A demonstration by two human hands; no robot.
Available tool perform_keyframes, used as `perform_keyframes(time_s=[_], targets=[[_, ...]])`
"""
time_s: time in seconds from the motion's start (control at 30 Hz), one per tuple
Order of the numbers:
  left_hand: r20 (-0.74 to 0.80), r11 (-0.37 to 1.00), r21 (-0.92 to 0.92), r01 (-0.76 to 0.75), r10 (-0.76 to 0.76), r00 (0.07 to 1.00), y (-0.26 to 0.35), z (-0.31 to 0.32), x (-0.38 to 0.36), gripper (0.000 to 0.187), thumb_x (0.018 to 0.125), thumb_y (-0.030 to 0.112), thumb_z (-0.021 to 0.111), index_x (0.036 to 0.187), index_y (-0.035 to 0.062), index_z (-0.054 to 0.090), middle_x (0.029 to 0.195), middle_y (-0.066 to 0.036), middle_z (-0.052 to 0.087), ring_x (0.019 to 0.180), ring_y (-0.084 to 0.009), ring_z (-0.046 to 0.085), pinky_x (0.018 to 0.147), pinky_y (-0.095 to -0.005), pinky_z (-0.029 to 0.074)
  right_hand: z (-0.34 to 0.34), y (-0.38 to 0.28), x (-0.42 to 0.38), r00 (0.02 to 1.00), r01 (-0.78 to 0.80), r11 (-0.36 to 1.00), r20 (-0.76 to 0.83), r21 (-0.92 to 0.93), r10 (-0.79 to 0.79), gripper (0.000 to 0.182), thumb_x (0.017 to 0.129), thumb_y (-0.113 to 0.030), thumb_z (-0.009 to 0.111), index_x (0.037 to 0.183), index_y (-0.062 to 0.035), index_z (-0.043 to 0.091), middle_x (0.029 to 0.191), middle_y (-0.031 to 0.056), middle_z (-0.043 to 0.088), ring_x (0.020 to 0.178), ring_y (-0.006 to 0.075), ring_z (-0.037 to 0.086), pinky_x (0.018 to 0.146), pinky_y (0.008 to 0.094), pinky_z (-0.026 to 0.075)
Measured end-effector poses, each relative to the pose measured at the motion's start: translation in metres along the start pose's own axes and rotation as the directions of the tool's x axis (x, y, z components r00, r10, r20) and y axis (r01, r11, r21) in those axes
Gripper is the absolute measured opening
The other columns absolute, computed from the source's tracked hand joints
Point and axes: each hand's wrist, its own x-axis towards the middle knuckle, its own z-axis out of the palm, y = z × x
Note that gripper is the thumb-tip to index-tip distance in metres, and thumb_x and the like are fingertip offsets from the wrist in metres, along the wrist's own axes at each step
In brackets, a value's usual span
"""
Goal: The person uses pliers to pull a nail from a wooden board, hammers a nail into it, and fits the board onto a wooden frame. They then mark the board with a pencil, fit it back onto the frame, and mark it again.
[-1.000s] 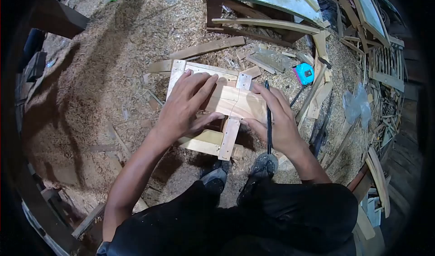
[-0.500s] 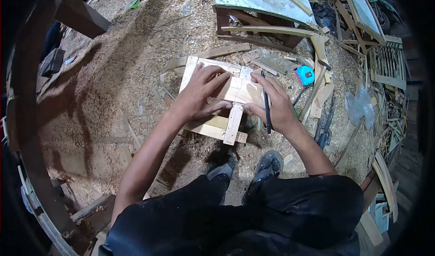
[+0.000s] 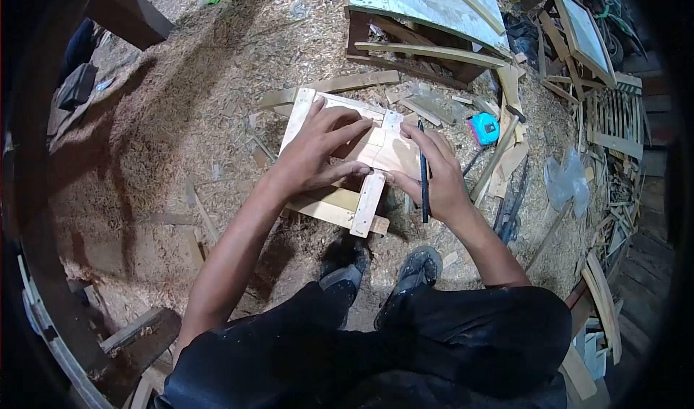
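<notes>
A: Left hand point(image 3: 312, 159)?

B: Flat, fingers spread, palm down on the board point(image 3: 387, 151). Pressing, not gripping. Fingertips reach the far rail of the frame point(image 3: 318, 104); thumb points toward the near slat point(image 3: 367, 205).

A: Right hand point(image 3: 434, 174)?

B: Fingers loosely curled, pencil point(image 3: 422, 170) pinched along them, tip away from the body. Index and thumb also touch the board's right edge.

A: Where is the board?

B: Between both sets of fingertips, lying across the frame, which sits on sawdust point(image 3: 181, 120) just ahead of the shoes point(image 3: 376, 271).

A: How far along?

B: Frame looks assembled; slats crossed and joined. Board appears to be set in place on top. A faint curved line seems to run across it, so I judge marking partly done. No cutting or fixing of the board shows.

A: Anything unclear?

B: Pencil tip is hard to make out. The frame's left half is under the left palm. A blue tape measure point(image 3: 485, 128) lies beyond the right fingertips, well apart.
</notes>
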Motion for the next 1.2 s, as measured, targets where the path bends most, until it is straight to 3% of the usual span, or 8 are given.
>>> perform_keyframes(time_s=[0.2, 0.3, 0.53, 0.8, 0.97, 1.03, 1.17, 1.2], targets=[[-0.034, 0.980, -0.192, 0.053, -0.060, 0.998, -0.001, -0.002, 0.001, 0.070, 0.073, 0.043, 0.081, 0.126, 0.0038, 0.057, 0.125, -0.018, 0.052, 0.117, -0.0367, 0.050, 0.107, -0.0480, 0.037, -0.002, -0.003, -0.001, 1.000, -0.007, 1.000, 0.004, -0.005, 0.007, 0.066, 0.075, -0.018, 0.077, 0.134, -0.0033, 0.050, 0.121, 0.0207, 0.056, 0.112, 0.0384, 0.053, 0.100, 0.0466, 0.038], [-0.055, 0.991, -0.129, 0.028, -0.035, 0.998, 0.001, -0.002, 0.002, 0.069, 0.071, 0.043, 0.082, 0.122, 0.0032, 0.058, 0.125, -0.018, 0.052, 0.116, -0.0369, 0.049, 0.101, -0.0450, 0.042, -0.002, -0.002, -0.002, 1.000, 0.015, 1.000, -0.002, -0.022, -0.015, 0.066, 0.076, -0.018, 0.077, 0.134, -0.0032, 0.050, 0.121, 0.0207, 0.056, 0.112, 0.0383, 0.053, 0.100, 0.0466, 0.038], [-0.037, 0.996, -0.088, 0.006, -0.009, 0.999, 0.000, -0.004, 0.004, 0.071, 0.070, 0.045, 0.082, 0.123, 0.0033, 0.058, 0.124, -0.018, 0.053, 0.116, -0.0371, 0.050, 0.102, -0.0455, 0.041, -0.002, 0.001, -0.002, 0.999, 0.049, 0.999, -0.017, -0.021, -0.049, 0.068, 0.072, -0.017, 0.081, 0.132, -0.0018, 0.052, 0.120, 0.0206, 0.060, 0.110, 0.0383, 0.056, 0.098, 0.0430, 0.042], [-0.076, 0.970, 0.154, -0.188, 0.202, 0.977, 0.025, -0.032, 0.037, 0.068, 0.075, 0.035, 0.080, 0.128, 0.0053, 0.052, 0.124, -0.015, 0.057, 0.114, -0.0338, 0.055, 0.099, -0.0443, 0.043, -0.044, -0.004, 0.002, 0.982, 0.122, 0.988, -0.132, -0.096, -0.134, 0.069, 0.073, -0.017, 0.079, 0.135, -0.0029, 0.051, 0.118, 0.0199, 0.058, 0.113, 0.0376, 0.053, 0.100, 0.0450, 0.040], [-0.124, 0.929, 0.261, -0.263, 0.303, 0.945, 0.020, -0.043, 0.102, 0.067, 0.080, 0.038, 0.076, 0.131, 0.0048, 0.049, 0.124, -0.016, 0.058, 0.116, -0.0348, 0.054, 0.101, -0.0453, 0.041, -0.082, 0.011, 0.036, 0.940, 0.098, 0.918, -0.267, -0.384, -0.211, 0.072, 0.074, -0.021, 0.081, 0.136, -0.0023, 0.049, 0.123, 0.0222, 0.058, 0.116, 0.0395, 0.053, 0.103, 0.0459, 0.039], [-0.148, 0.915, 0.290, -0.280, 0.332, 0.932, 0.020, -0.047, 0.139, 0.066, 0.080, 0.039, 0.075, 0.130, 0.0036, 0.049, 0.124, -0.017, 0.058, 0.116, -0.0346, 0.054, 0.102, -0.0446, 0.040, -0.096, 0.034, 0.058, 0.939, 0.052, 0.946, -0.307, -0.320, -0.156, 0.070, 0.075, -0.022, 0.080, 0.135, -0.0022, 0.049, 0.122, 0.0252, 0.057, 0.116, 0.0425, 0.052, 0.103, 0.0469, 0.040], [-0.122, 0.903, 0.378, -0.205, 0.268, 0.956, -0.010, -0.047, 0.209, 0.065, 0.081, 0.043, 0.073, 0.127, 0.0019, 0.051, 0.125, -0.018, 0.056, 0.118, -0.0361, 0.052, 0.102, -0.0440, 0.039, -0.110, 0.094, 0.113, 0.936, 0.080, 0.945, -0.303, -0.317, -0.181, 0.070, 0.076, -0.023, 0.080, 0.136, -0.0022, 0.048, 0.122, 0.0249, 0.057, 0.115, 0.0416, 0.054, 0.100, 0.0442, 0.044], [-0.099, 0.917, 0.361, -0.171, 0.219, 0.971, -0.017, -0.045, 0.221, 0.068, 0.081, 0.046, 0.072, 0.128, 0.0015, 0.051, 0.126, -0.019, 0.056, 0.121, -0.0362, 0.050, 0.104, -0.0442, 0.037, -0.111, 0.108, 0.125, 0.955, 0.037, 0.960, -0.274, -0.278, -0.116, 0.071, 0.077, -0.024, 0.080, 0.136, -0.0027, 0.048, 0.122, 0.0243, 0.058, 0.114, 0.0415, 0.054, 0.099, 0.0443, 0.044]])
